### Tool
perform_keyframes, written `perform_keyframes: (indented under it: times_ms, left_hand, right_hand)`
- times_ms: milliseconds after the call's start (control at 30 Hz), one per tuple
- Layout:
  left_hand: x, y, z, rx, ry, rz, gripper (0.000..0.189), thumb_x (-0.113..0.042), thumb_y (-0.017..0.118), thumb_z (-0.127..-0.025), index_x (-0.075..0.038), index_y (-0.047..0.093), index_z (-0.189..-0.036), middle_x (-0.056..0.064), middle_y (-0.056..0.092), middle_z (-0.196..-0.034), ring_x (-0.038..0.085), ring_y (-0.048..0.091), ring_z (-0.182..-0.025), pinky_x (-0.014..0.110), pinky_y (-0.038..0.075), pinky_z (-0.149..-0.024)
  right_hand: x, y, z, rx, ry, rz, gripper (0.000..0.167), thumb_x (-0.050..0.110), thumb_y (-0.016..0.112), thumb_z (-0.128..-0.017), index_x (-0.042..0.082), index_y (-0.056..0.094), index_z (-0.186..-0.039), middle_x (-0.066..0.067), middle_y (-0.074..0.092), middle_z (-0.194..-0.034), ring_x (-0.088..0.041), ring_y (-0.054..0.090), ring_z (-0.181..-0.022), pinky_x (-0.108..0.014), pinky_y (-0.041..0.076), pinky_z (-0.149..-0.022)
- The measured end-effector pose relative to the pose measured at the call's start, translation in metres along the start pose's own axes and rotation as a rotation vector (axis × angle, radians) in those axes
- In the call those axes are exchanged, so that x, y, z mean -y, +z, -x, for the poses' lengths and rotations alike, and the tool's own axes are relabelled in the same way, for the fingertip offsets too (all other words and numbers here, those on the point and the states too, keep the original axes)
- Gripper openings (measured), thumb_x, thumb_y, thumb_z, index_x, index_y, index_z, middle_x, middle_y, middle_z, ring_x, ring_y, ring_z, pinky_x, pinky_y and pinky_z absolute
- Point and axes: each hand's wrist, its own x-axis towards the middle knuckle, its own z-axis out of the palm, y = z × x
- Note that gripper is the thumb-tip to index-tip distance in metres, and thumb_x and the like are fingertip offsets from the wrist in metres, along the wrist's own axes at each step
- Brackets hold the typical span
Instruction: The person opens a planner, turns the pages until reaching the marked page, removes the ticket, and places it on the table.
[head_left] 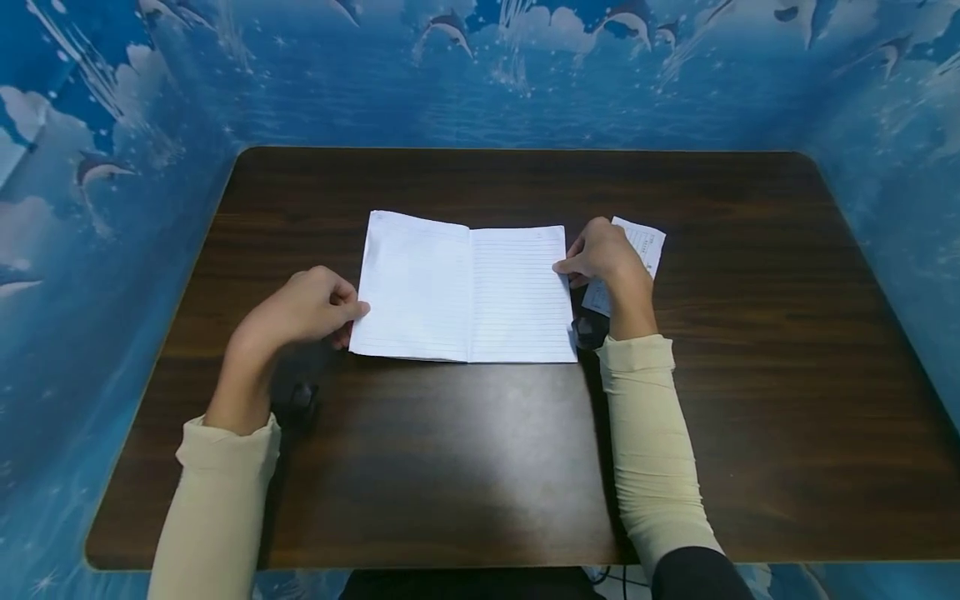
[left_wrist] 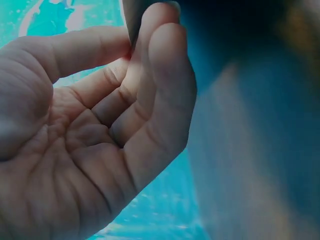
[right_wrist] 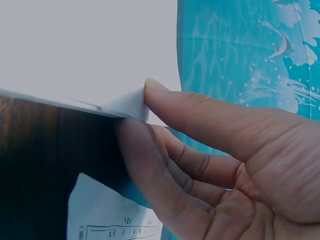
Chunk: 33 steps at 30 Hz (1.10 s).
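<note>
An open notebook [head_left: 517,292] with lined pages lies spread between both hands in the head view. The left hand [head_left: 311,308] pinches its left edge between thumb and fingers. In the left wrist view the left hand [left_wrist: 100,115] has its fingers curled, with a sliver of the notebook [left_wrist: 132,20] between thumb and fingertips. The right hand [head_left: 603,254] holds the right edge. Seen from the right wrist, the right hand [right_wrist: 200,145] has its thumb on top of the notebook page [right_wrist: 90,50] and its fingers underneath.
A printed paper slip [head_left: 647,242] lies on the dark wooden table [head_left: 787,350], partly hidden beneath the right hand and forearm. The slip [right_wrist: 115,215] also shows below the notebook in the right wrist view. A blue wall covering with dolphins [head_left: 510,100] surrounds the table.
</note>
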Motion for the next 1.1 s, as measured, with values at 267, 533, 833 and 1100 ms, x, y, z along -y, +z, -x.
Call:
perform_keyframes:
  times_ms: [267, 533, 833, 1100]
  left_hand:
    - [-0.040, -0.014, 0.004, -0.030, 0.015, -0.056, 0.031, -0.017, 0.063, -0.108, -0.004, 0.074, -0.082, 0.009, 0.070, -0.072, 0.022, 0.060, -0.066, 0.037, 0.045, -0.059]
    - [-0.073, -0.020, 0.006, -0.060, 0.047, -0.098, 0.028, -0.016, 0.065, -0.106, -0.005, 0.078, -0.084, 0.008, 0.070, -0.070, 0.021, 0.053, -0.060, 0.035, 0.039, -0.054]
    - [-0.103, -0.015, 0.003, -0.099, 0.132, -0.116, 0.026, -0.013, 0.064, -0.105, -0.004, 0.080, -0.087, 0.009, 0.070, -0.070, 0.021, 0.058, -0.062, 0.035, 0.045, -0.058]
    - [-0.142, -0.002, -0.013, -0.076, 0.189, -0.103, 0.026, -0.009, 0.059, -0.105, 0.000, 0.080, -0.093, 0.011, 0.066, -0.071, 0.019, 0.054, -0.058, 0.033, 0.046, -0.057]
  right_hand:
    - [-0.005, -0.002, 0.001, 0.003, -0.003, -0.019, 0.024, 0.014, 0.085, -0.093, -0.005, 0.077, -0.107, -0.024, 0.077, -0.107, -0.032, 0.081, -0.089, -0.048, 0.062, -0.095]
    - [-0.004, -0.004, 0.002, 0.005, -0.012, -0.027, 0.022, 0.014, 0.085, -0.094, -0.003, 0.077, -0.106, -0.023, 0.079, -0.103, -0.031, 0.080, -0.088, -0.047, 0.062, -0.094]
    - [0.001, -0.005, 0.001, 0.020, -0.007, -0.021, 0.024, 0.015, 0.085, -0.094, -0.003, 0.077, -0.108, -0.023, 0.079, -0.104, -0.032, 0.081, -0.092, -0.047, 0.061, -0.096]
    - [-0.002, -0.005, 0.001, 0.019, 0.003, -0.018, 0.023, 0.013, 0.084, -0.094, -0.003, 0.077, -0.109, -0.024, 0.079, -0.105, -0.033, 0.081, -0.093, -0.048, 0.060, -0.097]
